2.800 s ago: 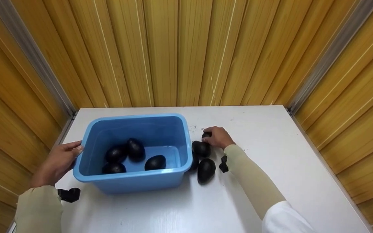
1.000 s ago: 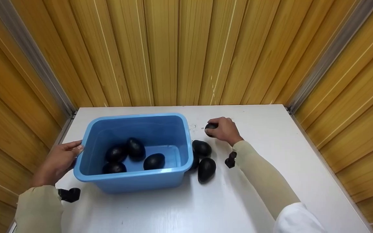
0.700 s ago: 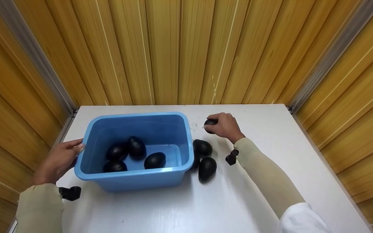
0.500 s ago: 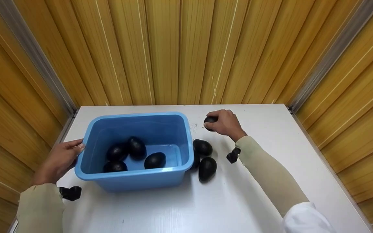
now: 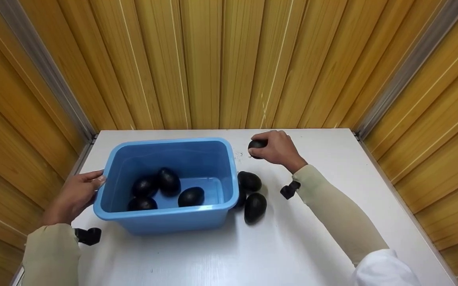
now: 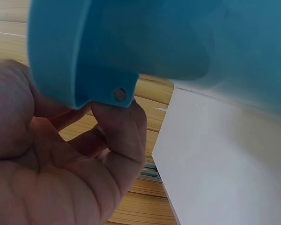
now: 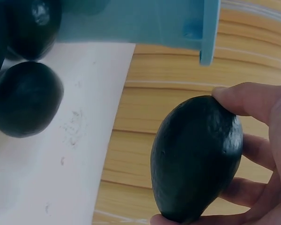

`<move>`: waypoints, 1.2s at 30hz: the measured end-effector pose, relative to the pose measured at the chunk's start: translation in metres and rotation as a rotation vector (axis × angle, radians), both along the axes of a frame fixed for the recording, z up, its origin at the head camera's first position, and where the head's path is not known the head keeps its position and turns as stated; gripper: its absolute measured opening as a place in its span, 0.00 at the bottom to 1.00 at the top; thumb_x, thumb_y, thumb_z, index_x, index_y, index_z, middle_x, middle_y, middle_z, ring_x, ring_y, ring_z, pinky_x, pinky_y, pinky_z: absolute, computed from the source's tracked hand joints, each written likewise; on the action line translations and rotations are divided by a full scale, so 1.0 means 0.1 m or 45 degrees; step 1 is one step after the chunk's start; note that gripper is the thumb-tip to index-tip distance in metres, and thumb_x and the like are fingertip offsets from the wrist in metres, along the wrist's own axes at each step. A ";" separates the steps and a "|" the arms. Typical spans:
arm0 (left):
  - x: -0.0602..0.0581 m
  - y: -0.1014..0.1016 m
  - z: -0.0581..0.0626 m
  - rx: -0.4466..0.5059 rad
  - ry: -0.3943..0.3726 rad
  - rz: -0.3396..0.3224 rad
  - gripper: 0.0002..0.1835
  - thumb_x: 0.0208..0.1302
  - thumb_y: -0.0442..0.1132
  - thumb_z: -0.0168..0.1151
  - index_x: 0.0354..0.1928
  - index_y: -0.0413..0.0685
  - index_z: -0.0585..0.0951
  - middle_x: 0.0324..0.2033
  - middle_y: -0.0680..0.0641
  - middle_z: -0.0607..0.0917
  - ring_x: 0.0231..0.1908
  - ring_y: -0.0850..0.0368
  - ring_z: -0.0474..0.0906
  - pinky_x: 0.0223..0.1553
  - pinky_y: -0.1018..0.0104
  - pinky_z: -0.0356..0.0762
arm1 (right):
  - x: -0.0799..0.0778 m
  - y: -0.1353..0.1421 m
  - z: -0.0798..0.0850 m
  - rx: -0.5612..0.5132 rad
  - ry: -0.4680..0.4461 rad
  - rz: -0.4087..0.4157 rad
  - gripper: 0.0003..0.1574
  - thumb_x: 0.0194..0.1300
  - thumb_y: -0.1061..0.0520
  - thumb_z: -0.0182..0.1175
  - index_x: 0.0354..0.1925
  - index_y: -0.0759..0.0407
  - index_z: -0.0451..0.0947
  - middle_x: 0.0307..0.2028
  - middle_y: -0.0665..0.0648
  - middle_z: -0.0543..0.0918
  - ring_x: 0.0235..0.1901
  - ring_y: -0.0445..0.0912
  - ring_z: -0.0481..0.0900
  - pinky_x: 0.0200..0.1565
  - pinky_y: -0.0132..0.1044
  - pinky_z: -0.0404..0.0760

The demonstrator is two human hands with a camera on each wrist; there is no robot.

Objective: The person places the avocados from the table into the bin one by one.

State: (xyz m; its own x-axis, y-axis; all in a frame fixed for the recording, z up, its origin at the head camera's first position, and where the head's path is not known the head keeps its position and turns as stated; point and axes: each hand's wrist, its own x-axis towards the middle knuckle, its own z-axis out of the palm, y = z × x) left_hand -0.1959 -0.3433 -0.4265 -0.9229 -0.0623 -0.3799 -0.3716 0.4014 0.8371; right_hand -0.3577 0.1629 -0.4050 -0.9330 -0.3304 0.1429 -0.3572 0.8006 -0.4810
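My left hand grips the left rim of a blue plastic bin, its thumb over the edge. In the left wrist view, the fingers curl under the rim beside a small holed tab. Several dark avocados lie inside the bin, mostly toward its left. To the bin's right, my right hand pinches one dark avocado between thumb and fingers, held up off the table. Nearer to me, three more avocados lie together against the bin's right side, one partly hidden by it.
The bin stands on a white table. Wood-patterned panels rise behind the table and at both sides, with grey metal strips in the corners. Small dark specks mark the tabletop right of the bin.
My right hand has lifted the avocado from beside the others and carried it toward the back of the table. The left hand keeps its hold on the bin, which stays in place.
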 end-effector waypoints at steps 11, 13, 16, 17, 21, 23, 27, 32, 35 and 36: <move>-0.03 0.00 0.01 -0.007 -0.014 -0.005 0.34 0.86 0.51 0.39 0.82 0.40 0.50 0.78 0.26 0.58 0.73 0.24 0.65 0.68 0.34 0.71 | 0.14 -0.13 0.23 -0.012 0.034 0.043 0.26 0.60 0.39 0.71 0.55 0.42 0.88 0.47 0.58 0.90 0.43 0.54 0.83 0.42 0.44 0.78; -0.03 0.00 0.00 -0.021 0.001 -0.009 0.34 0.86 0.50 0.40 0.82 0.39 0.50 0.78 0.25 0.59 0.73 0.24 0.66 0.68 0.34 0.71 | 0.16 -0.16 0.27 -0.027 0.039 0.058 0.25 0.60 0.39 0.72 0.55 0.42 0.89 0.46 0.57 0.90 0.43 0.53 0.83 0.42 0.44 0.78; -0.02 0.02 0.00 -0.031 0.017 -0.013 0.34 0.86 0.50 0.40 0.82 0.39 0.51 0.77 0.25 0.60 0.72 0.25 0.67 0.68 0.34 0.71 | 0.20 -0.20 0.31 -0.054 0.059 0.088 0.23 0.60 0.40 0.72 0.54 0.41 0.89 0.44 0.56 0.91 0.41 0.52 0.83 0.40 0.42 0.77; -0.01 0.02 -0.01 -0.032 0.023 -0.015 0.34 0.86 0.50 0.40 0.82 0.38 0.51 0.77 0.25 0.61 0.71 0.25 0.68 0.68 0.35 0.71 | 0.21 -0.22 0.33 -0.060 0.066 0.099 0.23 0.59 0.41 0.72 0.53 0.41 0.89 0.44 0.56 0.91 0.41 0.52 0.83 0.40 0.41 0.77; 0.00 0.01 0.00 -0.016 0.018 -0.016 0.34 0.86 0.50 0.40 0.82 0.38 0.50 0.77 0.24 0.59 0.71 0.24 0.67 0.68 0.34 0.71 | 0.26 -0.29 0.38 -0.091 0.091 0.135 0.22 0.59 0.42 0.73 0.53 0.40 0.90 0.43 0.54 0.92 0.40 0.51 0.83 0.41 0.41 0.77; 0.02 -0.01 0.00 -0.009 0.007 -0.011 0.35 0.86 0.51 0.40 0.82 0.38 0.50 0.78 0.24 0.58 0.72 0.24 0.66 0.68 0.34 0.71 | 0.28 -0.34 0.39 -0.101 0.085 0.152 0.22 0.59 0.41 0.73 0.52 0.39 0.89 0.43 0.53 0.91 0.41 0.50 0.83 0.41 0.41 0.78; 0.04 -0.02 -0.01 -0.005 -0.009 -0.005 0.35 0.86 0.51 0.39 0.82 0.38 0.49 0.78 0.25 0.58 0.72 0.23 0.65 0.68 0.33 0.71 | 0.32 -0.43 0.41 -0.119 0.043 0.172 0.23 0.60 0.40 0.72 0.54 0.38 0.88 0.47 0.52 0.90 0.43 0.50 0.83 0.42 0.42 0.78; 0.04 -0.01 -0.02 -0.012 -0.005 0.005 0.34 0.86 0.51 0.40 0.82 0.39 0.50 0.78 0.25 0.59 0.72 0.24 0.66 0.68 0.33 0.71 | 0.37 -0.54 0.43 -0.135 0.043 0.228 0.23 0.61 0.40 0.73 0.55 0.38 0.88 0.50 0.51 0.90 0.45 0.49 0.84 0.43 0.42 0.80; 0.03 -0.01 -0.02 -0.021 -0.005 0.007 0.34 0.86 0.50 0.40 0.82 0.39 0.51 0.77 0.25 0.60 0.71 0.24 0.67 0.67 0.34 0.72 | 0.40 -0.61 0.45 -0.148 0.061 0.278 0.24 0.61 0.41 0.73 0.55 0.39 0.88 0.50 0.51 0.90 0.46 0.49 0.84 0.44 0.43 0.81; 0.03 0.00 -0.02 -0.024 -0.005 0.004 0.34 0.86 0.50 0.40 0.82 0.39 0.51 0.77 0.25 0.60 0.71 0.24 0.68 0.67 0.34 0.72 | 0.41 -0.63 0.46 -0.152 0.068 0.294 0.23 0.61 0.41 0.73 0.55 0.39 0.88 0.50 0.50 0.90 0.46 0.48 0.84 0.45 0.43 0.82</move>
State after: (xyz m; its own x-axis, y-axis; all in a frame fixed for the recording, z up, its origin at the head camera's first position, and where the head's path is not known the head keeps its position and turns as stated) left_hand -0.1931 -0.3434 -0.4286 -0.9213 -0.0726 -0.3821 -0.3762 0.4158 0.8280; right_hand -0.3167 0.0997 -0.3587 -0.8250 -0.5114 0.2406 -0.5512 0.6339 -0.5426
